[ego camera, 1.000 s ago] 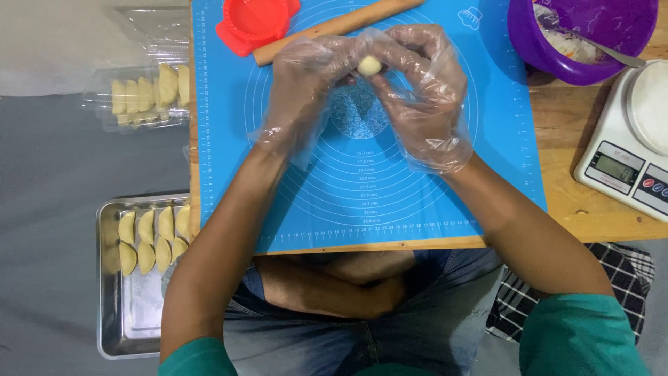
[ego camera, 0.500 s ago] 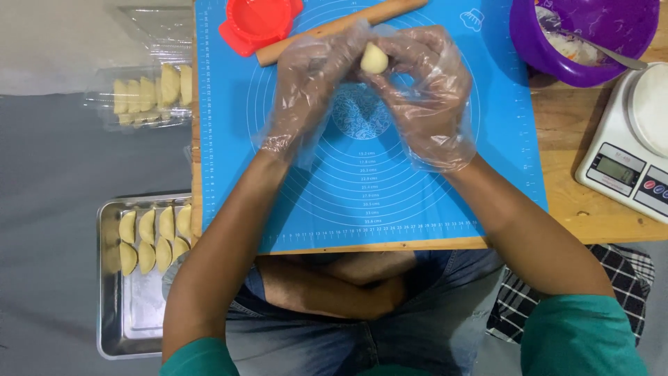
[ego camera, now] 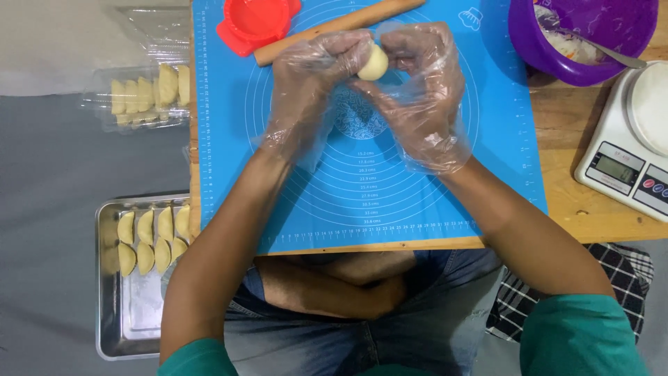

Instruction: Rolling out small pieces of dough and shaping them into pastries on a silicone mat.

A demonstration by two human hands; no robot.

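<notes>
Both gloved hands shape a small dough ball (ego camera: 373, 64) over the blue mat (ego camera: 487, 174), near the table's far edge. Left hand (ego camera: 309, 83) and right hand (ego camera: 421, 90) curl half-closed, fingertips pinching it. Likely rounding step; flattening next needs the rolling pin (ego camera: 334, 28) just beyond.

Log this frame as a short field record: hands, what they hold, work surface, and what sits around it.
left hand: in a clear plastic glove, fingertips on the dough ball
right hand: in a clear plastic glove, fingertips on the dough ball
held thing: small pale dough ball, pinched between both hands above the mat
surface: blue silicone mat on a wooden table
on mat: red dumpling press, wooden rolling pin
right side: purple bowl with filling and spoon, white kitchen scale
left side: metal tray and clear plastic container, both with folded dumplings
</notes>
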